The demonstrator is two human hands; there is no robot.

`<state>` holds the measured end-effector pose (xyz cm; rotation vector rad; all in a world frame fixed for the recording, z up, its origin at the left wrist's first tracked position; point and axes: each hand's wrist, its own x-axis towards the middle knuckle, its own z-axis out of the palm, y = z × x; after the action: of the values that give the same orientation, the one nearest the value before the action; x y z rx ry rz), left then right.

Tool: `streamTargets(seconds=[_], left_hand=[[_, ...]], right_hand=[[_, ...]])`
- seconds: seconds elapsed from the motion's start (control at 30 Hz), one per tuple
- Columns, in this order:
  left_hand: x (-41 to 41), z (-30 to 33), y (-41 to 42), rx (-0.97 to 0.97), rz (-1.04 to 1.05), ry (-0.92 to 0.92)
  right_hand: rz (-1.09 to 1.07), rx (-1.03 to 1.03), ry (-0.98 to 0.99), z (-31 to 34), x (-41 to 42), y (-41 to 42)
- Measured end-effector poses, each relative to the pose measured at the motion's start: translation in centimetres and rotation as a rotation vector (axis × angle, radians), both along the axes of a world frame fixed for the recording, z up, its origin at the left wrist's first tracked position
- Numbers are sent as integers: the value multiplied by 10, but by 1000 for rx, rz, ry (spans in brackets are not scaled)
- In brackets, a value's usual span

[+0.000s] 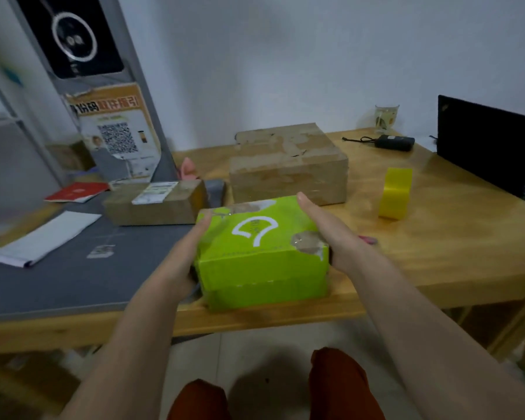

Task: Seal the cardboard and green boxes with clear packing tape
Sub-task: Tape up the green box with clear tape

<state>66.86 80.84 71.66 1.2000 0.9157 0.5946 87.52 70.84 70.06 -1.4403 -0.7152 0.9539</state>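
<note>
1. The bright green rectangular cardboard box (262, 253), printed with a white curved logo and scuffed at its corners, sits at the near edge of the light wooden table (437, 253), directly in front of the person.
2. The left hand (188, 253) presses flat against the box's left side, fingers straight along it; the right hand (325, 225) presses the right side the same way, so the box is held between the 2 palms.
3. Just behind the green box stands a large worn brown cardboard box (288, 165), its top rough with torn paper.
4. To the left, a smaller brown cardboard box with a white shipping label (155, 204) rests on a grey mat (73, 283).
5. A yellow-tinted roll of packing tape (396, 192) stands on edge to the right, well apart from both hands.
6. A black laptop (485, 147) stands open at the far right, with a black adapter (394, 142) and a glass cup (386, 118) near the wall.
7. White papers (46, 237) and a red booklet (76, 191) lie at the left.
</note>
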Motion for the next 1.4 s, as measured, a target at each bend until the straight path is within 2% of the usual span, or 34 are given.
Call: streamTargets(seconds=[0.07,0.2,0.3,0.4,0.47,0.53,0.63,0.7,0.77,0.83,0.9,0.97,1.03,1.1,1.23,1.33,1.4], left_hand=[[-2,-5,-1,-23,-40,-156],[-1,8,5,132,4,-515],[1,5,15,86,13,-597],[6,17,0,136,-21,-680],[11,12,-5,164,-109,-643],[12,2,-5,258,-113,-487],[3,-8,6,732,10,-171],[-4,-9,11,871,-30,-116],[-11,-10,11,853,-101,-132],[-18,-11,8,812,-17,-143],[-22,-10,5,583,151,-285],[-31,-6,8,266,239,-406],[-45,0,18,-21,234,-374],[-61,6,26,-169,175,-337],[-84,13,40,-224,235,-329],[-100,20,53,-198,338,-354],[-109,22,64,-151,507,-429]], right_hand=[[18,142,-17,9,-4,-3],[78,497,-38,22,4,-8],[93,572,-22,24,3,-10],[-4,531,-49,21,-4,-8],[-172,454,-144,21,-8,-3],[-322,402,-215,23,-10,2],[-386,359,-151,20,-6,7],[-386,344,-76,16,-6,10],[-380,339,-27,17,-8,13],[-341,340,40,20,-9,20],[-248,333,113,25,-10,28],[-128,308,116,29,-17,34],[-43,258,2,34,-33,36],[65,202,-44,32,-49,37],[255,126,123,26,-79,46],[220,105,166,18,-92,70],[183,108,242,18,-106,90]])
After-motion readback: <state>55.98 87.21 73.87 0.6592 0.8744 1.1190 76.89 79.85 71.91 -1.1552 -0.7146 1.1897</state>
